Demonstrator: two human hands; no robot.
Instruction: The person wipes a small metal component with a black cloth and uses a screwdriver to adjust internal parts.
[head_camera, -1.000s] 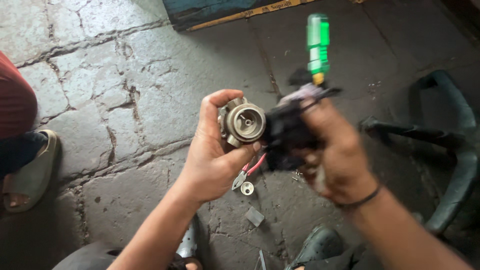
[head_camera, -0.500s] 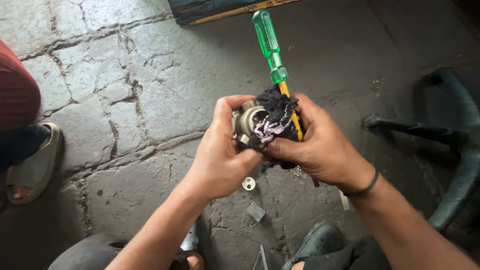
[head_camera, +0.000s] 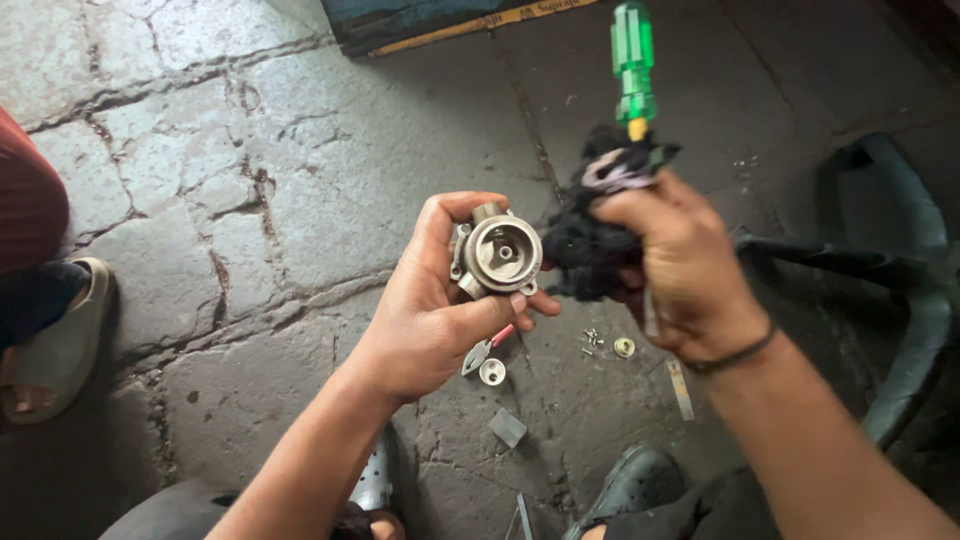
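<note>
Our left hand (head_camera: 430, 310) pinches the metal housing (head_camera: 497, 252) over the stone floor (head_camera: 300, 180); our right hand (head_camera: 680, 265) fists the rag (head_camera: 585, 250) and screwdriver (head_camera: 633, 65). A loosened pinch could drop it among the small parts (head_camera: 492, 372) below.

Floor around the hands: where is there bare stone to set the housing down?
Bare slabs left of the left hand, up to the sandal. Crowded below the housing: pliers, washers, screws.

Small round metal parts (head_camera: 492, 372), pliers (head_camera: 480, 352) and screws (head_camera: 592, 340) lie on cracked stone floor (head_camera: 200, 180).
</note>
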